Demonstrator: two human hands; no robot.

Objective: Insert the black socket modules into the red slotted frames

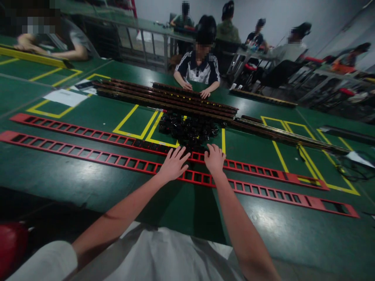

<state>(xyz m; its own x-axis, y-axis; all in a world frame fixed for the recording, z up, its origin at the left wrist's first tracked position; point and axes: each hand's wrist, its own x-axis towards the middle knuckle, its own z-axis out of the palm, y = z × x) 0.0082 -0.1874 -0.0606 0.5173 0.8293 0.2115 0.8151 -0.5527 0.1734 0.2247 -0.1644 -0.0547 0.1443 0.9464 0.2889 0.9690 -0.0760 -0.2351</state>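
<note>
Forearms [124, 208] outstretched over red frames [315, 202]; left hand [172, 164] palm-down, fingers [179, 153] spread; right hand [215, 158] fingers bent, grip unclear.

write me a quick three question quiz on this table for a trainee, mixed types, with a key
1. How many red strips lie on the table?
2. True or false: seen from the wearer, the black pile lies beyond the nearer strip.
3. Pick one: the wearer's left hand has its fingers
a) clenched
b) spread
c) out of view

Key: 1. Two; 2. True; 3. b
</note>
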